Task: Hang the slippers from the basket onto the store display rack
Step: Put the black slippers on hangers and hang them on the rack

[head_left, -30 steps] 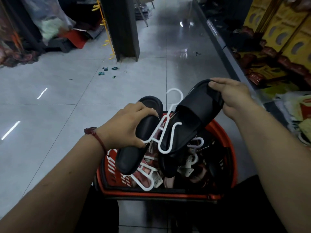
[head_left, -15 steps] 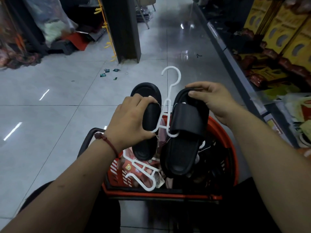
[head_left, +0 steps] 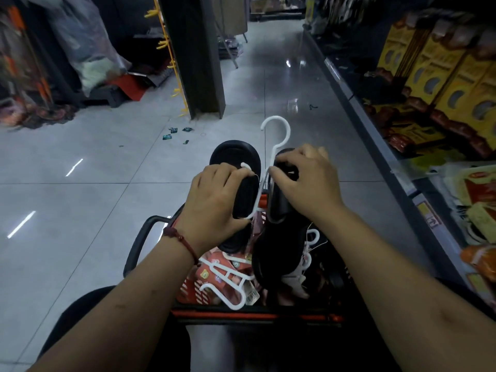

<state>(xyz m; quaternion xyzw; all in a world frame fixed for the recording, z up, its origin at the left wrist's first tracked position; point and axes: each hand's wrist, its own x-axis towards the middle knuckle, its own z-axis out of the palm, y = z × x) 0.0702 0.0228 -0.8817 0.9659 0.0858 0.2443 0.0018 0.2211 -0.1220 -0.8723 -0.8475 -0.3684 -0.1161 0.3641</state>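
Two smooth, rounded black slippers are hanging on a thin white plastic hanger above the red plastic basket. The left hand is gripping one, the right hand the other. More hangered slippers are lying inside.

we see matt black slippers, smooth and rubbery-looking, on a glossy white plastic hanger. the basket looks like red plastic with a dull sheen. the floor is polished grey tile, mirror-bright. the bracelet is red woven cord.
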